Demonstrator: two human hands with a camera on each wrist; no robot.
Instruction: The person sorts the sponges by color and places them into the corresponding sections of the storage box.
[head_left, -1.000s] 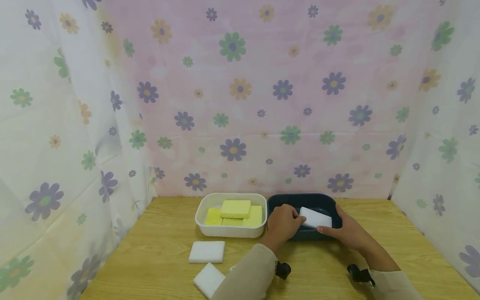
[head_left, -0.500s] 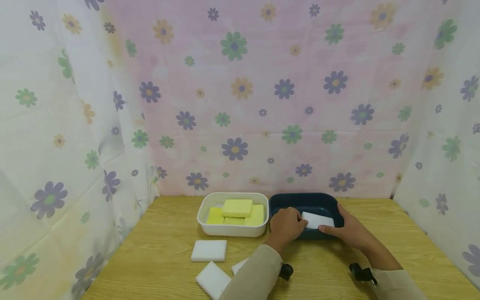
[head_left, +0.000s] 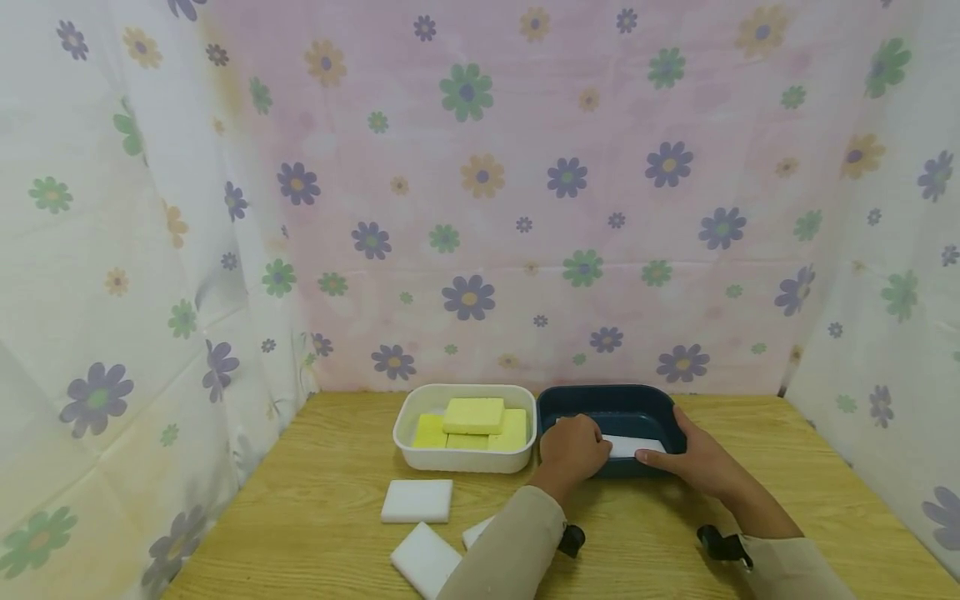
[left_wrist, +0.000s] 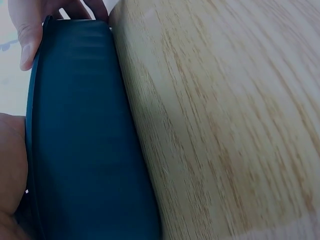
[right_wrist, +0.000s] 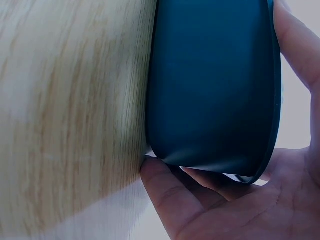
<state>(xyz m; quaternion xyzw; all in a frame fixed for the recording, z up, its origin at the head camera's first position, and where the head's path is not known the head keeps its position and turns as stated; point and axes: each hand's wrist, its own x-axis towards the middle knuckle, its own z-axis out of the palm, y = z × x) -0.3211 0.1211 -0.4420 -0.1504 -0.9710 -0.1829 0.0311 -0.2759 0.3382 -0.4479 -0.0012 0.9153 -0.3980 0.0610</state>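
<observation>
Right hand (head_left: 701, 458): curled round the right end of a dark teal, rounded-rectangular plastic tub (head_left: 622, 470), thumb over its near rim. Left hand (head_left: 573, 450): inside that tub, fingers bent at the left end of a white, flat rectangular foam block (head_left: 632, 447); from where I stood, could not tell whether they pinched it. Block lay along the tub's near side. Just left stood a white plastic tub (head_left: 465, 462) of yellow rectangular foam blocks (head_left: 474, 415).
</observation>
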